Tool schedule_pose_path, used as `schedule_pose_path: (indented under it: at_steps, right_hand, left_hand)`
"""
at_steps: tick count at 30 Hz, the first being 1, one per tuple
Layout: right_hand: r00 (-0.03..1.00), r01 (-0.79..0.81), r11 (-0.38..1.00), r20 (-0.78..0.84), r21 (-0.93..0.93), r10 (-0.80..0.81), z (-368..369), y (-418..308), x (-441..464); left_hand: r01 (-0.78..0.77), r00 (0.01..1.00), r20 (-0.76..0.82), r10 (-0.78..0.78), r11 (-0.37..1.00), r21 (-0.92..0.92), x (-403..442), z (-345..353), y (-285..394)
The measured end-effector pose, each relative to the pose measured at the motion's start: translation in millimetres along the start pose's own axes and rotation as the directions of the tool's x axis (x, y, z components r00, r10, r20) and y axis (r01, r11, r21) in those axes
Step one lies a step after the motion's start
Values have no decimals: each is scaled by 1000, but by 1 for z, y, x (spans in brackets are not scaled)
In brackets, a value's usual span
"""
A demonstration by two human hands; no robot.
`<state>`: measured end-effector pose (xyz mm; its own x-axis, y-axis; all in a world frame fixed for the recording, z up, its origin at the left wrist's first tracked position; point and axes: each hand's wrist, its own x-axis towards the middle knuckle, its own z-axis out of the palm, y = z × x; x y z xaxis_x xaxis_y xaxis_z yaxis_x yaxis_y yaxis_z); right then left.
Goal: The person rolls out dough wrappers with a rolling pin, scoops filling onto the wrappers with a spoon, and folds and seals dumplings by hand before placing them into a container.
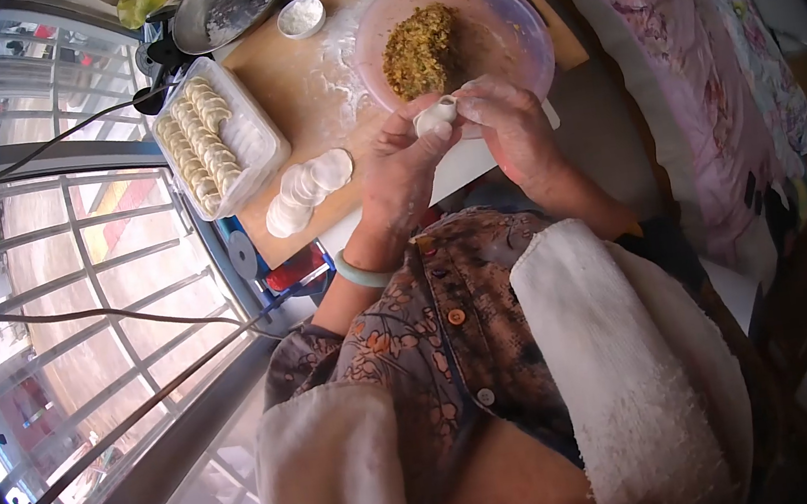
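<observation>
A white dumpling [434,119] with a small opening at its top edge is pinched between my fingers, near the front rim of a pink translucent bowl. My left hand [402,156] is closed around its left side. From the right, the fingertips of my right hand [513,130] press its edge. In the bowl [509,48] sits a mound of chopped yellow-green filling [419,49]. Round dough wrappers [308,192] lie overlapping on the board to the left of my left hand.
A clear plastic container [254,144] at the left holds rows of folded dumplings [199,141]. Behind stand a small white bowl of flour [301,18] and a metal basin [227,7]. Flour dusts the wooden board [287,85]. A barred window [112,258] borders the left; floral bedding [703,64] lies right.
</observation>
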<state>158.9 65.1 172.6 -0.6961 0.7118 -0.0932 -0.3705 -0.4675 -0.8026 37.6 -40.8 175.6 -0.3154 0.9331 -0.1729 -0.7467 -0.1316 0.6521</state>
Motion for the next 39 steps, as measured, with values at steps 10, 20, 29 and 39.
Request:
schedule_pose_path:
  at_steps: [10,20,29,39]
  right_hand:
    - [996,-30,994,79,-104,39,6,-17,5]
    - [994,-64,998,83,-18,66,-25,-18,9]
    - [989,-35,987,138,-160,57,-26,-36,7]
    - [986,-89,993,137,-79,100,-45,-30,7]
  left_hand:
    - [-51,997,-53,57,993,108,-2,7,1]
    - [-58,995,-65,72,979,195,6,23,-18]
    - [-126,987,-58,153,938,323,9,34,-25]
    - [-167,978,-40,204,888,428,10,42,-36]
